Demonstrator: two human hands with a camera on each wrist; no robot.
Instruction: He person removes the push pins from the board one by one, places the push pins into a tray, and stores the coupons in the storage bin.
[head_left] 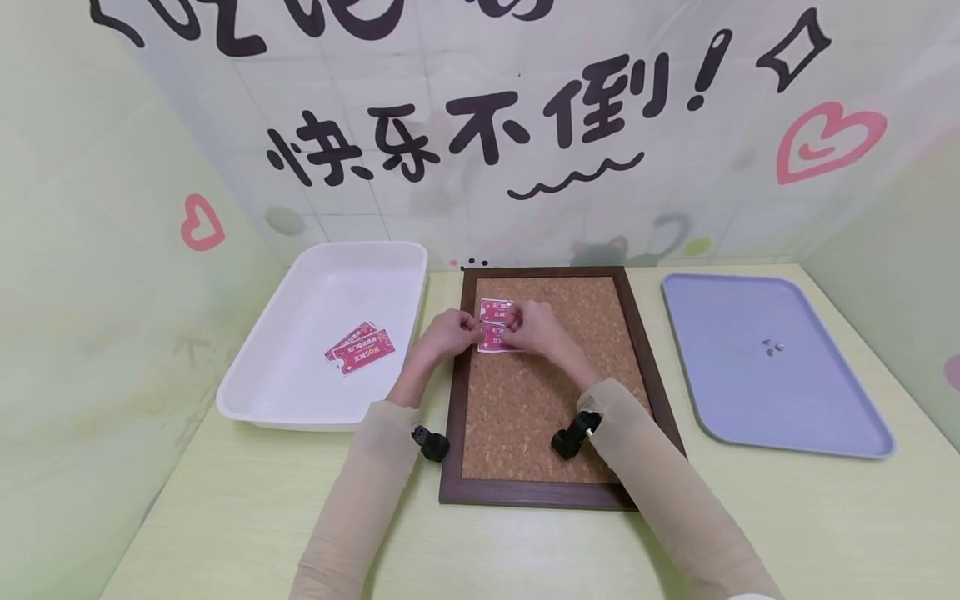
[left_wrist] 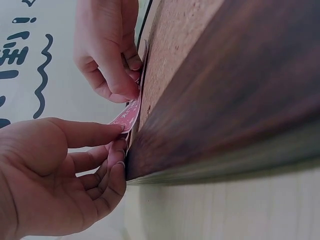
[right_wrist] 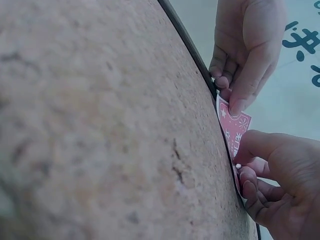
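Two red-and-white paper coupons lie one above the other on a cork board point(head_left: 525, 417). My left hand point(head_left: 452, 333) pinches the left edge of the lower coupon point(head_left: 493, 340), its thumb on the printed face. At the same coupon's right side, my right hand point(head_left: 538, 327) has thumb and fingers gathered at the paper, covering that part. In the left wrist view the coupon point(left_wrist: 127, 117) tilts slightly off the cork. The upper coupon point(head_left: 492, 311) lies just beyond. A tiny shiny pin head point(right_wrist: 238, 166) shows between the right thumb and finger; whether they grip it is unclear.
A white basin point(head_left: 300, 333) on the left holds overlapping red coupons point(head_left: 365, 350). To the right, a blue-grey tray point(head_left: 750, 400) carries several small silver pins point(head_left: 772, 347). The cork board has a raised dark wooden frame point(head_left: 540, 493). A printed wall stands behind.
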